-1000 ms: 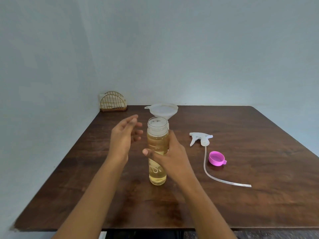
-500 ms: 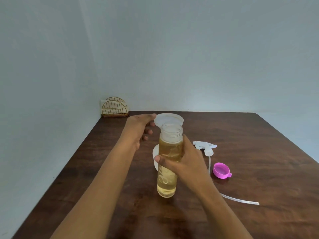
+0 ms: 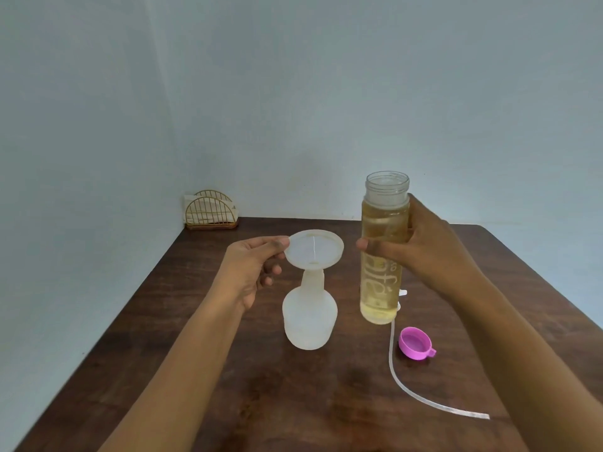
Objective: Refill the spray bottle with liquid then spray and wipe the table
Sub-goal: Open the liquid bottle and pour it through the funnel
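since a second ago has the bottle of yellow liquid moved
Yes. The bottle of yellow liquid stood on the table left of the pink cap; now the right hand holds it lifted upright, above the cap's left side.

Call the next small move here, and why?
Probably tilt the refill bottle in the right hand over the funnel: it is uncapped, upright and lifted, while the left hand steadies the funnel seated in the spray bottle.
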Demonstrator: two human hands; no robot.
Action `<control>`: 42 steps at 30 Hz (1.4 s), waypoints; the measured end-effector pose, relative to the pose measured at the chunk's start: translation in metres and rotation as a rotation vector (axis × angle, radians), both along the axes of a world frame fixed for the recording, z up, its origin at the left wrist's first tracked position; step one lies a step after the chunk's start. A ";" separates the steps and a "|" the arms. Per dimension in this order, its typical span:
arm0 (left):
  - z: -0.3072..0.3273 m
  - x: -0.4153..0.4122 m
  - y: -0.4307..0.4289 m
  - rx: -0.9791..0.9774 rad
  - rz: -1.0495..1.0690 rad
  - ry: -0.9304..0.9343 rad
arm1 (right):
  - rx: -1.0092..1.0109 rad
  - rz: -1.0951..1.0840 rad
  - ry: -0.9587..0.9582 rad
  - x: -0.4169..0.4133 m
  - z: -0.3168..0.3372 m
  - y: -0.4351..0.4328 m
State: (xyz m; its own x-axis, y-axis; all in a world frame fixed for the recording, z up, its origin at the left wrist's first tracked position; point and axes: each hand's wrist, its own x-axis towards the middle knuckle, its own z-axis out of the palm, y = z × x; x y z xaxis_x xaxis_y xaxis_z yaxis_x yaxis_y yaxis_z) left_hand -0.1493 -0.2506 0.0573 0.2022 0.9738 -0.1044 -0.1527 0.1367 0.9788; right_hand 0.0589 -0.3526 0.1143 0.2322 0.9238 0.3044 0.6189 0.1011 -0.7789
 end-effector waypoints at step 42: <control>-0.005 0.001 -0.004 0.067 0.058 -0.088 | -0.158 -0.016 -0.789 0.015 -0.014 0.031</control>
State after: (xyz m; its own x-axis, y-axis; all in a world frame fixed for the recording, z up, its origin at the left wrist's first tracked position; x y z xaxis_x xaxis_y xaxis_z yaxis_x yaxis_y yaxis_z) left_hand -0.1481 -0.2549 0.0528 0.1511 0.9882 -0.0231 -0.2438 0.0599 0.9680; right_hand 0.0744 -0.3212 0.1001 0.0165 0.9680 0.2505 0.9931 0.0132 -0.1162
